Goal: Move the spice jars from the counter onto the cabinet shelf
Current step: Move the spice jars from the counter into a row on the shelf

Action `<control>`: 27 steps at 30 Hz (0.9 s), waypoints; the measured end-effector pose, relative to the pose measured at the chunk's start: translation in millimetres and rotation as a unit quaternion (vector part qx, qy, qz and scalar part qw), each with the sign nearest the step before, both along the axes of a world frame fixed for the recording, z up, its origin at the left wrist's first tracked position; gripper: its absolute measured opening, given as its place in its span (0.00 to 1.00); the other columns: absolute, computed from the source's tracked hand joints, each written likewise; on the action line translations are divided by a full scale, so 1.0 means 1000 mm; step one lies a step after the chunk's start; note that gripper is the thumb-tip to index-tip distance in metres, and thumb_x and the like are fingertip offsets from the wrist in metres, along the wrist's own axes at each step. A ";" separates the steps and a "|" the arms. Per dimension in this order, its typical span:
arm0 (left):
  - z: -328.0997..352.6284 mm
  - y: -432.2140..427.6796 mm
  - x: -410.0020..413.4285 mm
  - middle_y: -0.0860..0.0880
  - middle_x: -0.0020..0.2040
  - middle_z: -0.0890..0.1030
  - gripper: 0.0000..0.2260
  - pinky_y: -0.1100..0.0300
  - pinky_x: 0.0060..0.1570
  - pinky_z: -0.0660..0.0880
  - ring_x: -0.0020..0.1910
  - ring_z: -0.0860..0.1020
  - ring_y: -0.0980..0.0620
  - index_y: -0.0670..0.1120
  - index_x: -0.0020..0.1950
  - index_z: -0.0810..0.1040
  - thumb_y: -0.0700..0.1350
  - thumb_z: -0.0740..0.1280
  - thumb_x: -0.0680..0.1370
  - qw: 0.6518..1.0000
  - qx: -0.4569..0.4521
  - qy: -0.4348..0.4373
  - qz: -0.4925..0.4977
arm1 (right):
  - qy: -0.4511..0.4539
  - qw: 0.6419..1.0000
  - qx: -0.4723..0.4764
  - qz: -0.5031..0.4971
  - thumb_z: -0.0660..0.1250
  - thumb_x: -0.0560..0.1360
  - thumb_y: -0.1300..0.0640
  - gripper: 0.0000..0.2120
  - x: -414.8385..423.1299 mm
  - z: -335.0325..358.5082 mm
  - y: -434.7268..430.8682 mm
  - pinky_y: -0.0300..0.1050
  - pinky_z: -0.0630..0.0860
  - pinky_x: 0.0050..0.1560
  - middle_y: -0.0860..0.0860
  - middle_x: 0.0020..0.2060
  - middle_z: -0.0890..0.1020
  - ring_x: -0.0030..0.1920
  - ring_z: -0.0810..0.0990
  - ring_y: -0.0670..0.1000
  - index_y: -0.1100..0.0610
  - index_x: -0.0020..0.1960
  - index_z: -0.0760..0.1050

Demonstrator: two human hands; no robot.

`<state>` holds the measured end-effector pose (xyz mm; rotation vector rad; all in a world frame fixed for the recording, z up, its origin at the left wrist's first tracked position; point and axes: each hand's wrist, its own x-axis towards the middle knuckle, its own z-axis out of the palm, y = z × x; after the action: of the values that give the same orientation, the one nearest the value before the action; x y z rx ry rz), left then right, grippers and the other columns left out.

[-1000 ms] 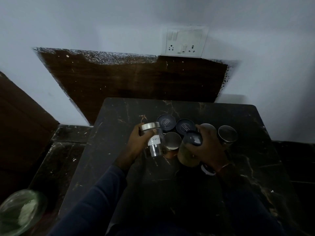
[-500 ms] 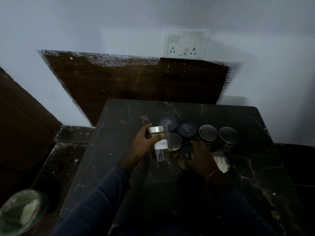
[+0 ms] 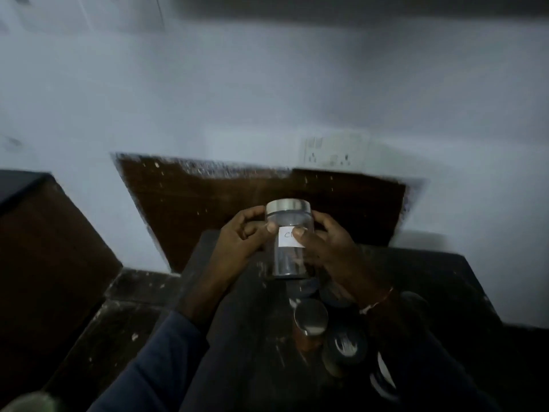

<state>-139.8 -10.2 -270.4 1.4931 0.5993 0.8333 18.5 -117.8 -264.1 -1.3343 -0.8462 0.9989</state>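
Note:
A clear glass spice jar (image 3: 287, 257) with a silver lid and a white paper label is held up above the dark marble counter (image 3: 255, 337). My left hand (image 3: 240, 242) grips its left side and my right hand (image 3: 326, 248) grips its right side, the thumb over the label. Below, on the counter, stand more jars: one with a silver lid (image 3: 310, 318) and one with a dark lid (image 3: 346, 346). Others are partly hidden behind my right forearm. No cabinet shelf is clearly visible; the picture is blurred.
A brown wooden panel (image 3: 208, 197) leans on the white wall behind the counter, with a socket plate (image 3: 334, 153) above it. A dark brown cabinet side (image 3: 44, 248) stands at the left. A dark edge (image 3: 356, 7) runs across the top.
The labelled jar has risen off the counter. My right hand left the dark-lidded jar and joined the left on the labelled jar. The camera has tilted upward.

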 end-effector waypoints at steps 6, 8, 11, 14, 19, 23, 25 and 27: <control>0.157 0.053 -0.003 0.49 0.48 0.86 0.15 0.64 0.44 0.79 0.48 0.84 0.52 0.49 0.53 0.83 0.50 0.75 0.68 0.978 0.189 -0.072 0.047 | -0.168 0.975 0.139 0.032 0.74 0.63 0.37 0.37 0.013 0.152 0.060 0.52 0.80 0.56 0.47 0.53 0.85 0.52 0.84 0.47 0.40 0.69 0.65; 0.224 0.068 -0.003 0.52 0.49 0.86 0.19 0.64 0.46 0.79 0.48 0.84 0.53 0.49 0.57 0.82 0.55 0.76 0.69 0.954 0.276 -0.093 0.070 | -0.227 0.949 0.213 0.051 0.74 0.63 0.37 0.37 0.017 0.220 0.075 0.46 0.81 0.50 0.46 0.50 0.86 0.50 0.85 0.45 0.37 0.69 0.64; 0.306 0.092 0.001 0.52 0.53 0.85 0.22 0.58 0.52 0.78 0.52 0.83 0.54 0.48 0.62 0.80 0.57 0.71 0.72 0.908 0.395 -0.097 0.102 | -0.298 0.907 0.293 0.041 0.74 0.65 0.40 0.33 0.020 0.309 0.095 0.44 0.83 0.46 0.51 0.48 0.86 0.47 0.86 0.48 0.29 0.65 0.63; 0.367 0.127 0.013 0.51 0.54 0.84 0.18 0.62 0.52 0.77 0.51 0.82 0.56 0.46 0.63 0.79 0.52 0.68 0.76 0.851 0.501 -0.043 0.150 | -0.392 0.865 0.314 -0.030 0.75 0.65 0.42 0.28 0.029 0.370 0.129 0.54 0.81 0.50 0.53 0.47 0.83 0.49 0.83 0.53 0.35 0.61 0.67; 0.390 0.200 0.030 0.46 0.50 0.83 0.14 0.57 0.52 0.74 0.49 0.80 0.48 0.41 0.49 0.82 0.49 0.60 0.81 0.769 0.568 0.233 0.177 | -0.449 0.840 0.283 -0.112 0.76 0.68 0.48 0.26 0.047 0.395 0.203 0.37 0.71 0.37 0.45 0.41 0.76 0.40 0.77 0.45 0.45 0.59 0.65; 0.355 0.239 0.041 0.46 0.35 0.79 0.27 0.56 0.41 0.72 0.38 0.77 0.48 0.45 0.34 0.75 0.64 0.51 0.77 0.746 0.529 0.376 0.150 | -0.495 0.831 0.231 -0.106 0.75 0.69 0.48 0.28 0.061 0.387 0.261 0.36 0.70 0.38 0.47 0.47 0.76 0.41 0.77 0.44 0.47 0.61 0.63; 0.348 0.249 0.041 0.49 0.29 0.76 0.33 0.56 0.36 0.71 0.33 0.75 0.53 0.46 0.31 0.73 0.72 0.45 0.73 0.721 0.570 0.351 0.181 | -0.514 0.827 0.203 -0.103 0.74 0.70 0.48 0.28 0.065 0.390 0.287 0.39 0.71 0.42 0.49 0.49 0.77 0.44 0.78 0.49 0.49 0.62 0.62; 0.347 0.255 0.040 0.50 0.29 0.75 0.33 0.57 0.33 0.68 0.32 0.74 0.54 0.49 0.29 0.71 0.73 0.43 0.73 0.706 0.597 0.337 0.179 | -0.537 0.822 0.162 -0.094 0.73 0.71 0.48 0.27 0.064 0.397 0.311 0.41 0.71 0.43 0.52 0.50 0.77 0.46 0.78 0.52 0.51 0.62 0.61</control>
<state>-100.2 244.6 76.8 3.0365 0.9818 1.0218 82.9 193.3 133.0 -1.6025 -1.5843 -0.1749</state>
